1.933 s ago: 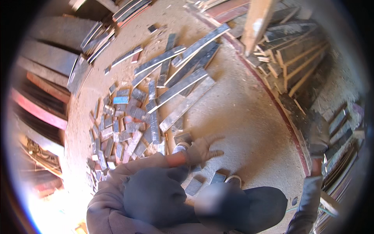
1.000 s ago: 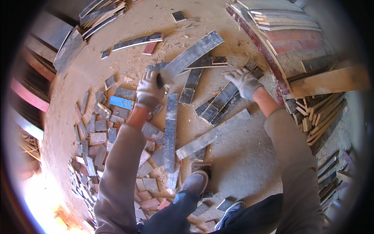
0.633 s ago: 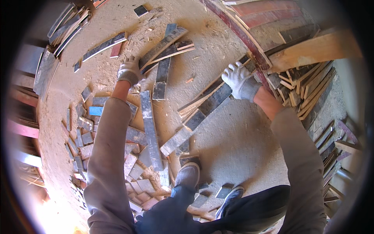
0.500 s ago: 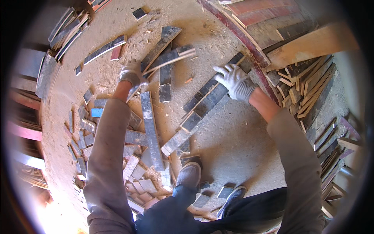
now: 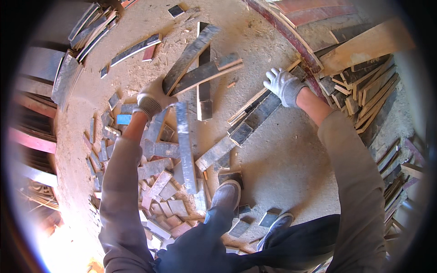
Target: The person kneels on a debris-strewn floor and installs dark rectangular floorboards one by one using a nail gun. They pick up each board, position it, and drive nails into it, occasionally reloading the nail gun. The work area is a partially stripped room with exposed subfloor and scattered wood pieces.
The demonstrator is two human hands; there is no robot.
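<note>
My left hand (image 5: 154, 96), in a pale knit glove, is closed at the near end of a long dark plank (image 5: 193, 54); its fingertips are hidden. Another dark plank with a light edge (image 5: 209, 73) slants right from beside the same hand. Both cross over a third dark board (image 5: 204, 93) on the ground. My right hand (image 5: 283, 85), also gloved, hovers with fingers apart at the far end of a row of dark strips (image 5: 259, 113). I see nothing held in it. A long worn plank (image 5: 185, 145) lies between my left forearm and my left shoe.
Small wood offcuts (image 5: 168, 204) are heaped by my left shoe, with a blue block (image 5: 124, 119) farther up. Stacked boards (image 5: 93, 27) stand at the far left. A dark red beam (image 5: 291, 36) and leaning wood strips (image 5: 375, 95) border the right side.
My left hand has come slightly nearer, and the near ends of the planks beside it have shifted with it. My right hand has lifted off the strips and moved slightly right.
</note>
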